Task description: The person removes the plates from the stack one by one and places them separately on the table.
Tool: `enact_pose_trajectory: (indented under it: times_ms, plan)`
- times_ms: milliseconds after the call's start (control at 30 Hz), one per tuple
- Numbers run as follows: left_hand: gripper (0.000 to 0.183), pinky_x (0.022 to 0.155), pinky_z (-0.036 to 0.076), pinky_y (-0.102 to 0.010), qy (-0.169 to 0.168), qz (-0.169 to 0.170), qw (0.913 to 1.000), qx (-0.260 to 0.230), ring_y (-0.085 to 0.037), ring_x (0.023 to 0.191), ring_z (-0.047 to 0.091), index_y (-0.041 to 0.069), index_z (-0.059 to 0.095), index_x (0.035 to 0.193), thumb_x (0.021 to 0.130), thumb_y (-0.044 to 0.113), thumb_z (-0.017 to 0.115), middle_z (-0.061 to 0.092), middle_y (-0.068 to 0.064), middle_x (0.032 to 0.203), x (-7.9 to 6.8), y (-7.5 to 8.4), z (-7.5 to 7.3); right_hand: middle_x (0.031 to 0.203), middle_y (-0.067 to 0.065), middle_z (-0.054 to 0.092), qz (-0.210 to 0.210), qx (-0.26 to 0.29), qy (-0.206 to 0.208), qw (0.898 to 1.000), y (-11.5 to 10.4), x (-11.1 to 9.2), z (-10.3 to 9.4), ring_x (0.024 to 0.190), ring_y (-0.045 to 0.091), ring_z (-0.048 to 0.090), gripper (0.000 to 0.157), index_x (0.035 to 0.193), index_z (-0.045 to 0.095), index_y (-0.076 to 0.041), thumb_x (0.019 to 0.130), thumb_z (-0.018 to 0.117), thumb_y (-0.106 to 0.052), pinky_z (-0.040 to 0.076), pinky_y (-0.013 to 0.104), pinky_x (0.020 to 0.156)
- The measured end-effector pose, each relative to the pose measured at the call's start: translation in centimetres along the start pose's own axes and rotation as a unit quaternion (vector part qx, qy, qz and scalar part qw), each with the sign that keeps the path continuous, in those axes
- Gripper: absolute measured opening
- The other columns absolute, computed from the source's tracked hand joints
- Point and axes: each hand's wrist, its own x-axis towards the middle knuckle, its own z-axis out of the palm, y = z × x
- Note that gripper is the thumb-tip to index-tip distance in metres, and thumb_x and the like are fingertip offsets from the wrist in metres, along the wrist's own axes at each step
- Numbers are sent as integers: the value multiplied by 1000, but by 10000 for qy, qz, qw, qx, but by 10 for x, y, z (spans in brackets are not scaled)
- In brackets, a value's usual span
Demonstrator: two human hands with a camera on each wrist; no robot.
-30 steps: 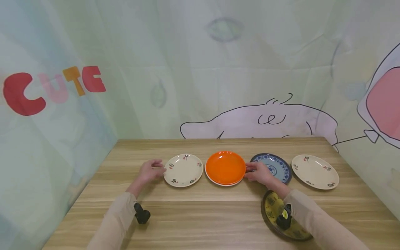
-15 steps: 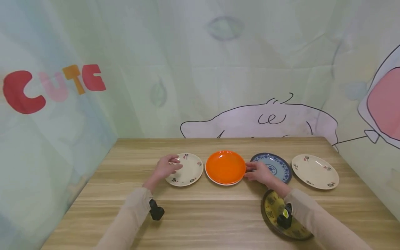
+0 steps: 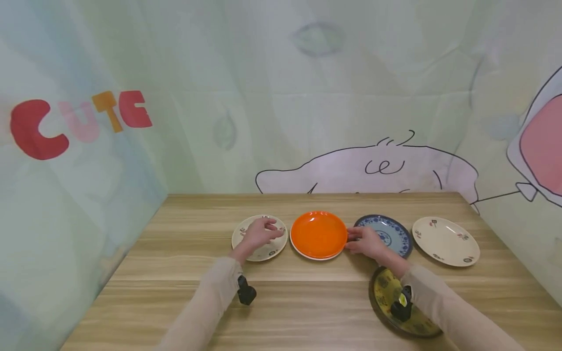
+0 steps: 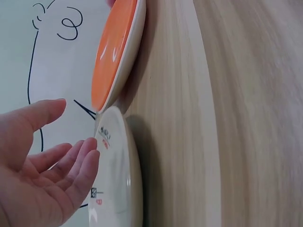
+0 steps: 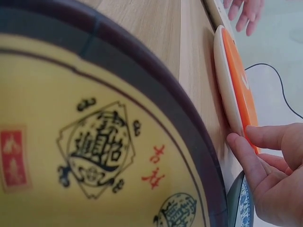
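Note:
My left hand (image 3: 260,234) hovers over the small cream plate (image 3: 269,252) with sparse printed motifs, its fingers relaxed and apart. In the left wrist view that hand (image 4: 42,175) holds nothing, palm partly turned up beside the cream plate (image 4: 118,175). The orange plate (image 3: 318,234), white on its outer side, lies just right of it on the table. At its right rim my right hand (image 3: 366,242) pinches the edge; in the right wrist view, thumb and fingertips of the right hand (image 5: 274,165) lie on either side of the rim of the orange plate (image 5: 239,78).
A blue patterned plate (image 3: 397,239) lies partly under my right hand. Farther right is a cream oval plate (image 3: 445,241). A yellow, dark-rimmed plate (image 3: 386,292) sits below my right forearm. The wooden table (image 3: 290,312) ends at a printed curtain (image 3: 197,97).
My left hand has moved right from beside the cream plate's left rim to above the plate. My right hand has stayed at the orange plate's rim, and the plates have kept their places.

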Motion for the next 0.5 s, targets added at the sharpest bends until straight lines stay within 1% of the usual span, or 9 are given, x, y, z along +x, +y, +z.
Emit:
enact_pose_trajectory:
  times_ms: [133, 267, 333, 500]
  plan:
    - [46, 68, 55, -31, -13, 79, 9999, 143, -20, 76, 61, -5, 54, 117, 80, 18, 68, 61, -15, 99, 4, 3, 10, 114, 26, 57, 0, 60, -4, 10000, 2, 0, 0, 85, 20, 64, 49, 126, 43, 13, 82, 61, 2, 56, 29, 69]
    - [47, 69, 55, -28, -56, 19, 9996, 263, -19, 77, 59, -4, 54, 119, 81, 19, 68, 60, -13, 100, 7, 6, 19, 114, 26, 57, 36, 82, 13, 10000, 2, 0, 1, 84, 19, 63, 49, 126, 43, 13, 82, 61, 2, 56, 29, 69]
    - [47, 71, 54, -29, -98, 6, 9995, 306, -21, 80, 58, -3, 53, 120, 81, 19, 68, 59, -13, 102, 8, 8, 23, 114, 25, 57, 61, 77, 27, 9999, 1, 0, 1, 83, 18, 63, 49, 126, 43, 12, 82, 61, 1, 56, 29, 69]
    - [46, 84, 50, -34, -84, 44, 9991, 407, -24, 94, 56, -1, 55, 119, 80, 20, 69, 60, -13, 106, 12, 9, 30, 113, 24, 57, 108, 67, 53, 9999, -1, -2, 0, 80, 17, 63, 49, 126, 44, 10, 82, 62, 1, 56, 29, 69]
